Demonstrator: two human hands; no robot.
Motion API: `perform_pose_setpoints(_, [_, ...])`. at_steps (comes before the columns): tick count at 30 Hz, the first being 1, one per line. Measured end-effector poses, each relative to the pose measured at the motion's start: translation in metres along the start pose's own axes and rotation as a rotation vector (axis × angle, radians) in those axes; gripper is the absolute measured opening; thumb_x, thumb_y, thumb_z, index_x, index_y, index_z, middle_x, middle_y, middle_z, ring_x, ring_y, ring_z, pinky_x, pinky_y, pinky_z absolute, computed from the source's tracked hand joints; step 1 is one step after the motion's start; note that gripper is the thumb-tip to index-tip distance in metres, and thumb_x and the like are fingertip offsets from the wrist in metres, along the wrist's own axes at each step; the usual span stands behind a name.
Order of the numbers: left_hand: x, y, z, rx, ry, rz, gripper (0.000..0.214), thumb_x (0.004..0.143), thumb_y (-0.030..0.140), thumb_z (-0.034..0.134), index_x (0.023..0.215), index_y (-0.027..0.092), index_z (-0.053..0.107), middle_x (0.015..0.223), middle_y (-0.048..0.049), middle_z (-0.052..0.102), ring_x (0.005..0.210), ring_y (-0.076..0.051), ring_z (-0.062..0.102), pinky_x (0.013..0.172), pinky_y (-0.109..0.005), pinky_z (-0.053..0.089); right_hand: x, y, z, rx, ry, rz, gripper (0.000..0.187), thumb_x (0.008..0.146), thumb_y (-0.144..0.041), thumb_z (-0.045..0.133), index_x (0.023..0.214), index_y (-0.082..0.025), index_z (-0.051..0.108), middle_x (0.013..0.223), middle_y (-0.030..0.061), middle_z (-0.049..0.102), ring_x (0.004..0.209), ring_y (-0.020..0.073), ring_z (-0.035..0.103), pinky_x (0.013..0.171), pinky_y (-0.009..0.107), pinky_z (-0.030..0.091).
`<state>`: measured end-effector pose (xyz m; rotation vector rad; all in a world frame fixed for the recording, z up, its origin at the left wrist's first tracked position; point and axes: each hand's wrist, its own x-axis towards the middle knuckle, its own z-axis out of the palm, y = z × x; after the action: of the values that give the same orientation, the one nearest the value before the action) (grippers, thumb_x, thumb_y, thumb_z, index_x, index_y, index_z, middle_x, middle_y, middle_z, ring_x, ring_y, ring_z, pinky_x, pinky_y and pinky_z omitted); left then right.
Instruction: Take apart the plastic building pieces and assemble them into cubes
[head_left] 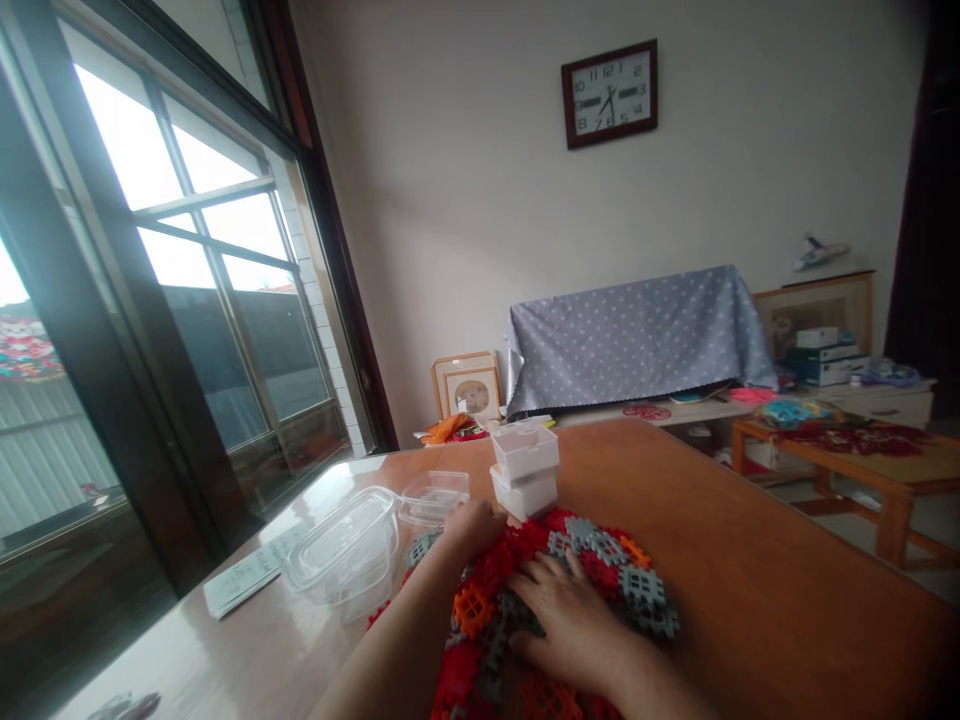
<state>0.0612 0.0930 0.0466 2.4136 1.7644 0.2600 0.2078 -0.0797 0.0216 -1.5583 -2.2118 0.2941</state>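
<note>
A spread of interlocking plastic building pieces in red, orange and grey (474,606) lies on the table close to me. My left hand (474,526) is at the far left part of the pile, its fingers curled down by the red pieces; what they hold, if anything, is hidden. Flat on the pile, with its fingers spread, rests my right hand (559,605), nearest to grey and red pieces. Just beyond my left hand stand two stacked white plastic boxes (526,455).
Clear plastic containers (337,550) and a smaller clear tub (435,497) stand left of the pile. A paper pad (251,574) lies by the brown table's (750,600) left edge. Farther back are a cloth-covered object (637,340) and a low wooden table (892,490).
</note>
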Motion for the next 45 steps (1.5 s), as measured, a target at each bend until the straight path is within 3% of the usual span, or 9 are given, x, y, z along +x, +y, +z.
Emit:
perform_pose_setpoints(6, [-0.035,-0.013,0.001,-0.201,0.027,0.084,0.027,0.084,0.043,0.056,0.084,0.019,0.069,0.080,-0.0057,0.070,0.074,-0.020,0.060,0.065,-0.028,0.040,-0.001,-0.002,-0.004,-0.035,-0.005,-0.001,0.044,0.085,-0.050,0.065,0.123,-0.029,0.065,0.127,0.0097,0.065,0.131,0.0353,0.048,0.119,0.060,0.011])
perform_pose_setpoints(13, [-0.088,-0.032,-0.006,-0.402,0.017,0.149,0.020,0.079,0.035,0.059,0.072,0.017,0.063,0.065,0.0018,0.057,0.063,-0.013,0.049,0.057,-0.025,0.033,0.000,-0.004,-0.007,-0.043,0.004,-0.024,0.042,0.085,-0.046,0.067,0.122,-0.027,0.067,0.134,0.0113,0.064,0.135,0.0361,0.046,0.118,0.062,0.015])
perform_pose_setpoints(17, [-0.112,-0.038,-0.014,-0.747,-0.011,0.189,0.024,0.083,0.039,0.059,0.075,0.017,0.060,0.066,0.0030,0.054,0.060,-0.011,0.044,0.057,-0.024,0.033,0.002,-0.010,-0.011,-0.057,0.102,-0.033,0.033,0.089,-0.041,0.064,0.117,-0.027,0.071,0.128,0.0105,0.068,0.125,0.0331,0.055,0.118,0.062,0.019])
perform_pose_setpoints(22, [-0.119,-0.051,-0.016,-1.090,0.189,0.115,0.034,0.084,0.049,0.064,0.077,0.016,0.061,0.072,0.0006,0.059,0.066,-0.012,0.050,0.066,-0.025,0.040,-0.007,-0.036,-0.020,0.000,0.148,-0.139,0.044,0.089,-0.052,0.064,0.123,-0.025,0.070,0.135,0.0105,0.065,0.131,0.0326,0.053,0.121,0.059,0.020])
perform_pose_setpoints(26, [-0.115,-0.068,-0.014,-1.113,0.287,0.055,0.033,0.084,0.048,0.065,0.078,0.016,0.064,0.076,-0.0024,0.064,0.075,-0.016,0.057,0.073,-0.027,0.044,-0.021,-0.070,-0.018,0.067,-0.155,-0.409,0.069,0.084,-0.064,0.067,0.146,-0.038,0.050,0.156,0.0057,0.048,0.148,0.0397,0.033,0.121,0.069,0.014])
perform_pose_setpoints(31, [-0.113,-0.077,-0.011,-1.072,0.321,0.039,0.033,0.086,0.049,0.062,0.079,0.016,0.064,0.076,-0.0020,0.063,0.074,-0.016,0.056,0.072,-0.028,0.044,-0.025,-0.085,0.002,-0.003,-0.319,-0.502,0.052,0.097,-0.054,0.054,0.148,-0.046,0.045,0.161,0.0057,0.039,0.150,0.0444,0.026,0.116,0.077,0.017])
perform_pose_setpoints(36, [-0.111,-0.077,-0.004,-0.927,0.365,-0.023,0.036,0.085,0.052,0.060,0.072,0.018,0.059,0.067,0.0017,0.053,0.065,-0.014,0.045,0.061,-0.025,0.037,-0.018,-0.067,0.009,0.029,-0.307,-0.405,0.073,0.086,-0.061,0.066,0.151,-0.043,0.041,0.163,0.0072,0.035,0.152,0.0453,0.019,0.117,0.077,0.007])
perform_pose_setpoints(39, [-0.108,-0.078,0.001,-0.879,0.382,-0.017,0.037,0.085,0.054,0.059,0.072,0.019,0.058,0.066,0.0021,0.051,0.065,-0.014,0.044,0.060,-0.025,0.036,-0.015,-0.059,0.010,0.061,-0.228,-0.311,0.069,0.084,-0.053,0.069,0.148,-0.038,0.048,0.160,0.0050,0.042,0.153,0.0388,0.021,0.123,0.067,0.003])
perform_pose_setpoints(45, [-0.104,-0.083,0.010,-0.782,0.337,-0.006,0.041,0.088,0.056,0.054,0.077,0.018,0.061,0.070,0.0004,0.056,0.068,-0.015,0.048,0.061,-0.025,0.035,-0.004,-0.047,0.015,0.058,-0.020,-0.206,0.051,0.084,-0.024,0.061,0.134,-0.030,0.064,0.142,0.0052,0.062,0.137,0.0300,0.047,0.120,0.050,0.031])
